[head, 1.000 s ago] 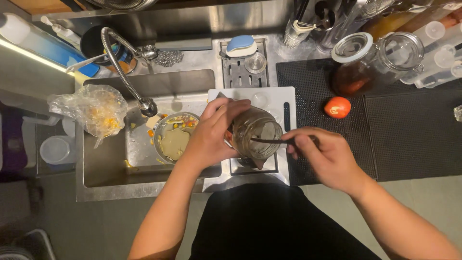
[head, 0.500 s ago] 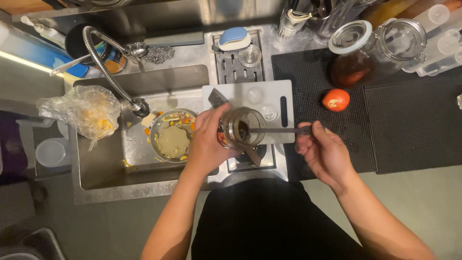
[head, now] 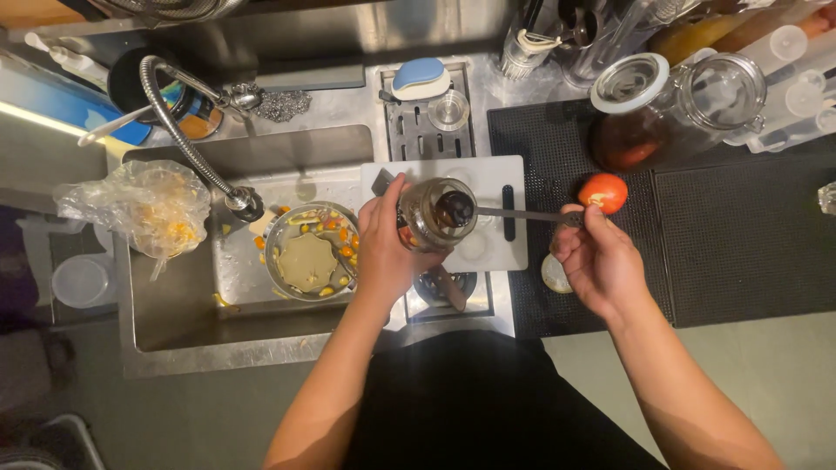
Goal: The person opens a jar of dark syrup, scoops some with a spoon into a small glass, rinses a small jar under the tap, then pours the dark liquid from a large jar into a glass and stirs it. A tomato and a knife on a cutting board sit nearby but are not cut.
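Observation:
My left hand (head: 386,248) grips a clear glass jar (head: 435,213), held tilted over the white cutting board (head: 509,178). A long dark spoon (head: 514,212) reaches from the jar's mouth out to the right, its bowl at the opening carrying something dark. My right hand (head: 596,261) pinches the spoon's handle end, just below a red tomato (head: 603,191) on the black mat. To the left of the jar, in the sink, sits a metal bowl (head: 309,252) holding food scraps.
A flexible tap (head: 187,130) arches over the steel sink (head: 174,305). A plastic bag of peelings (head: 135,204) hangs at the sink's left edge. Glass jars (head: 675,109) and utensils crowd the back right. A small round lid (head: 555,274) lies on the black mat (head: 740,235).
My right hand has drawn the spoon out to the right, so its bowl now sits at the jar's mouth. The jar has tipped up more toward the camera.

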